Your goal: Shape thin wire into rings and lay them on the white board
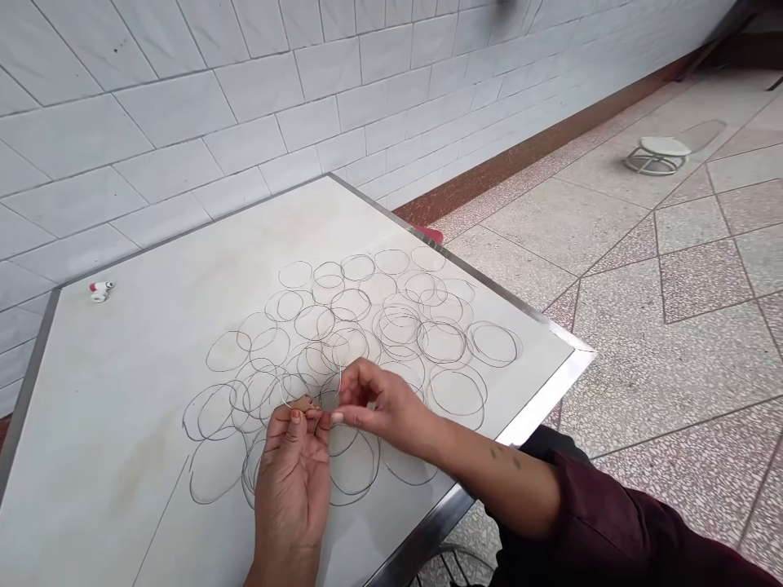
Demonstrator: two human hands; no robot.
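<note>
My left hand (294,481) is palm up over the table, thumb and fingers pinched on a small flat brown piece (301,403). A thin wire ring (340,371) rises from between the hands. My right hand (391,408) comes in from the right with curled fingers, its thumb tip meeting the left fingertips. The right fingers appear closed on the wire ring, though the exact contact is partly hidden. Around and beneath both hands, many thin wire rings (486,394) lie overlapping on the white table (152,342).
A metal rim (538,395) borders the table, whose far side meets a tiled wall (171,122). Small white and red items (99,292) sit at the far left corner. A low round stool (664,148) stands on the patterned floor to the right.
</note>
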